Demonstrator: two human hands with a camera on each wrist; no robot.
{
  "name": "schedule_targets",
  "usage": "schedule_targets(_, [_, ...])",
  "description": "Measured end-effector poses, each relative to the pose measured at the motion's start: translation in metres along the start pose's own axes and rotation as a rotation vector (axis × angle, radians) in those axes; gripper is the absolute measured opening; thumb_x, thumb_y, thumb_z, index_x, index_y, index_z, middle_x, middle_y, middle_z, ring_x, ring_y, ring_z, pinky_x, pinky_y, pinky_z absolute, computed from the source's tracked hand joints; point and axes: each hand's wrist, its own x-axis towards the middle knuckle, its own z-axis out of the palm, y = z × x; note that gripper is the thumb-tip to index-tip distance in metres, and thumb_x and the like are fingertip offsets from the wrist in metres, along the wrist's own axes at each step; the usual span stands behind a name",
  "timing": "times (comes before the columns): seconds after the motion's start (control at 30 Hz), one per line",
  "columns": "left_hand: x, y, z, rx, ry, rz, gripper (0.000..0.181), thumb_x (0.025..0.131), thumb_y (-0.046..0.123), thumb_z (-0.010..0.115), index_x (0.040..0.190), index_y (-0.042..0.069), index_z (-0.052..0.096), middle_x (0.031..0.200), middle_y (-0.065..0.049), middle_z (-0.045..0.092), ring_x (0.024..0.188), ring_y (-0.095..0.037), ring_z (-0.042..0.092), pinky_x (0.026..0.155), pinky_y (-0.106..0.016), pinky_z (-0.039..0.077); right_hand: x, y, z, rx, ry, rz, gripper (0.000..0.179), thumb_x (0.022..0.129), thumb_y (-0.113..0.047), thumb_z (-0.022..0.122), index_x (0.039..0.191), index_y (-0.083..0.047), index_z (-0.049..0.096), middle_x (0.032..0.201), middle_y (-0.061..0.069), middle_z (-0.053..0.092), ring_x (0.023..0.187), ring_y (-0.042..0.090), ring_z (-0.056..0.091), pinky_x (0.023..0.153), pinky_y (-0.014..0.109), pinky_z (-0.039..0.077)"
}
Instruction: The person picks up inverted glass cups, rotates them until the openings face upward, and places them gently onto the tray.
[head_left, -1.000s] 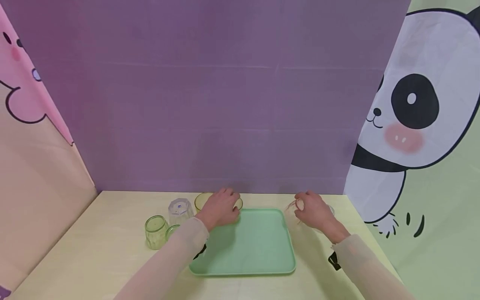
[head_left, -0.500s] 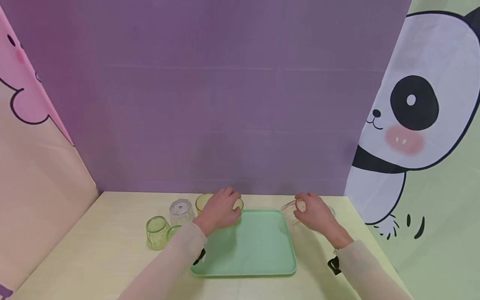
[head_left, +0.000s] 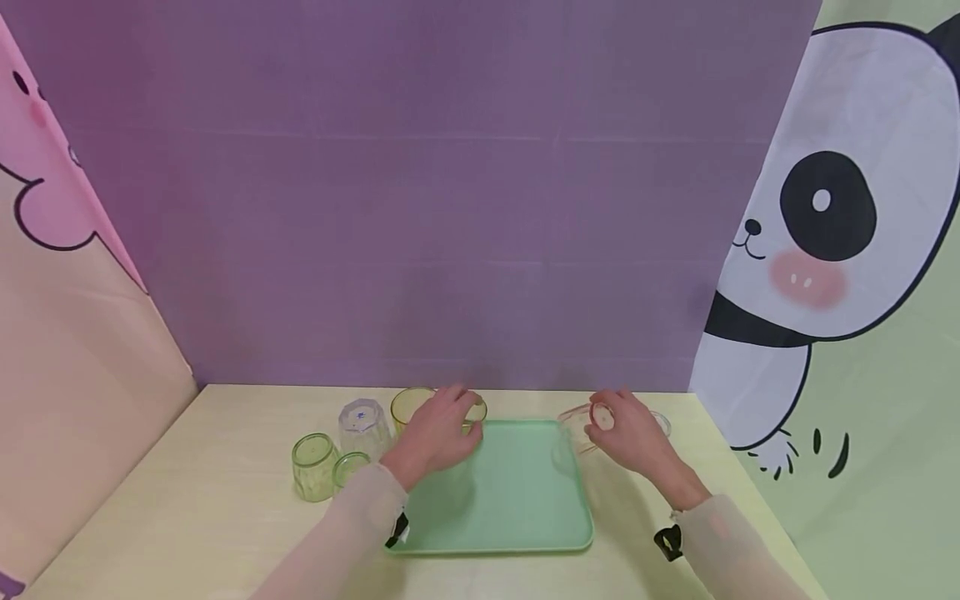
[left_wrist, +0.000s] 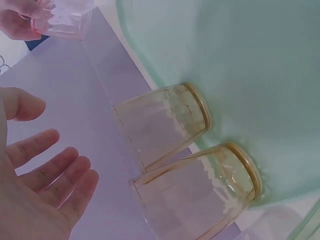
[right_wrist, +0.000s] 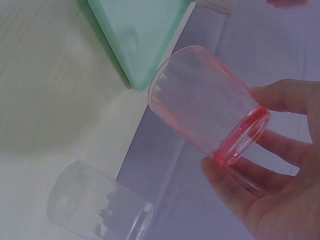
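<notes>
My right hand grips a transparent pink glass by its thick base. This glass is tilted on its side above the tray's far right corner, its mouth toward the left. My left hand holds nothing; its fingers are apart and loosely bent. Just beside it, two transparent yellow glasses stand upright at the far left edge of the green tray. In the head view the left hand partly covers these yellow glasses.
A clear glass stands right of the tray, mostly behind the right hand in the head view. Left of the tray are a pale clear glass and two green glasses. A purple wall rises behind the table.
The pink glass has swung slightly left toward the tray, its base still in my right hand. My left hand has shifted slightly beside the yellow glasses.
</notes>
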Motion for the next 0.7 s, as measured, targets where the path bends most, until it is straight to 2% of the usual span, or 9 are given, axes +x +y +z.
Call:
schedule_targets(0.17, [-0.003,-0.002,0.004,-0.018,0.033,0.002,0.03,0.093,0.019,0.062,0.119,0.005,0.068,0.117,-0.01,0.064,0.112,-0.033,0.06,0.095,-0.046,0.05,-0.002,-0.002,0.002,0.016,0.028,-0.007,0.035,0.085,-0.015,0.073,0.116,0.002,0.068,0.11,0.017,0.066,0.101,0.035,0.064,0.088,0.053,0.052])
schedule_targets(0.4, [-0.008,-0.003,0.007,-0.059,0.067,-0.008,0.031,0.093,0.019,0.062,0.12,0.005,0.067,0.116,-0.01,0.064,0.112,-0.033,0.06,0.095,-0.047,0.05,-0.004,-0.004,0.005,0.07,0.009,0.037,0.038,0.088,-0.017,0.074,0.121,0.0,0.068,0.111,0.016,0.067,0.093,0.029,0.06,0.081,0.045,0.051])
schedule_targets(0.7, [-0.013,-0.002,0.008,-0.118,0.077,-0.033,0.033,0.095,0.023,0.063,0.124,0.007,0.066,0.123,-0.009,0.062,0.113,-0.032,0.059,0.092,-0.047,0.05,-0.006,-0.009,0.009,0.128,0.029,0.043,0.036,0.087,-0.016,0.076,0.119,0.0,0.068,0.107,0.017,0.067,0.093,0.031,0.063,0.081,0.044,0.053])
